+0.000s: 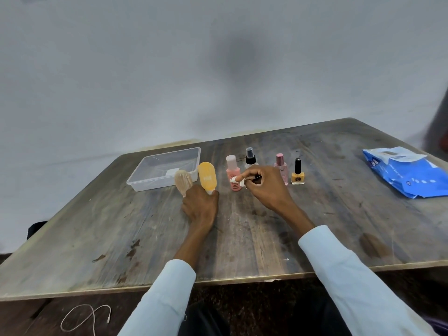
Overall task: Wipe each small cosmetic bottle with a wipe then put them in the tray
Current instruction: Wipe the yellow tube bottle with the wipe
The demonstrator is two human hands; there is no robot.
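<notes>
While the clear plastic tray (167, 169), a shallow rounded rectangle, sits on the worn wooden table (242, 238), I see my left hand (200, 207) just in front of it, fingers curled round two smooth oblong bottles: a beige one (183, 182) and a yellow one (207, 177). Right of the tray, my right hand (266, 187) pinches a small white wipe (236, 181) against a pink bottle (234, 184). Further right stand three upright bottles, then a crinkled blue wipe pack (409, 173).
</notes>
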